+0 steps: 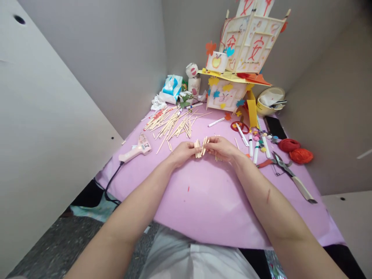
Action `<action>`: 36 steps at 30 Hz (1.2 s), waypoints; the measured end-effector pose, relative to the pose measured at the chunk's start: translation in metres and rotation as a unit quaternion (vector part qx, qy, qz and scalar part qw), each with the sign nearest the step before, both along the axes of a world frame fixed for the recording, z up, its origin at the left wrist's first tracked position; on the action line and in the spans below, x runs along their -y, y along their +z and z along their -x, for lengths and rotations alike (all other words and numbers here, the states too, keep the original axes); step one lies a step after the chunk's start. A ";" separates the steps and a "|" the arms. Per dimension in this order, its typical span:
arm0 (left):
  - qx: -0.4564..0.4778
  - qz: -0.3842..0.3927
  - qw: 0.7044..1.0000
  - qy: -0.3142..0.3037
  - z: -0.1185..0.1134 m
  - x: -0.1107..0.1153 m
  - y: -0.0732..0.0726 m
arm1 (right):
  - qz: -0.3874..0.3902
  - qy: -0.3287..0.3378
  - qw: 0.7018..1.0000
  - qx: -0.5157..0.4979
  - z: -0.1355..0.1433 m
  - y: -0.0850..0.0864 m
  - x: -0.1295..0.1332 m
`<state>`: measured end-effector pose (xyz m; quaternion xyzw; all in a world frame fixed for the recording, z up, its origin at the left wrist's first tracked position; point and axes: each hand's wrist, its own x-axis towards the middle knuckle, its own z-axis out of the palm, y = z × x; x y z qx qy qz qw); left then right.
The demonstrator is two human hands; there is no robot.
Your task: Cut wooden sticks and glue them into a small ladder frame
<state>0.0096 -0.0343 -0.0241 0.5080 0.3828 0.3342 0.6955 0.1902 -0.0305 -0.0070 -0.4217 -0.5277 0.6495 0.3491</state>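
Note:
Close together over the middle of the pink-covered table (209,193), both my hands are at work on short wooden sticks. My left hand (183,152) is closed, its fingers and thumb pinching a small row of sticks (198,148) held roughly side by side. A few more sticks (204,146) sit in the closed fingertips of my right hand (221,148), slightly tilted and right beside the left hand's row. Another group of short sticks (217,158) shows partly under my right hand. Beyond my hands lies a loose pile of longer sticks (171,122).
A glue gun (138,150) with a black cord lies left. Right are markers (256,152), pruning shears (293,176), red scissors (240,127), yarn balls (301,155) and a phone (275,128). A decorated paper-and-stick tower (226,95) stands behind, near wet wipes (172,89) and a yellow tub (263,109).

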 end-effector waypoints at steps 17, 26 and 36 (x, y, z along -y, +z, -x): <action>0.061 0.106 0.991 0.057 0.000 0.001 0.007 | -0.164 -0.077 0.966 0.182 0.014 0.009 0.000; 0.098 0.204 0.974 0.017 0.003 0.001 0.016 | -0.103 -0.085 0.985 0.111 0.012 0.013 0.000; 0.128 0.228 0.965 0.009 0.002 0.001 0.014 | -0.063 -0.086 0.992 0.073 0.012 0.012 0.001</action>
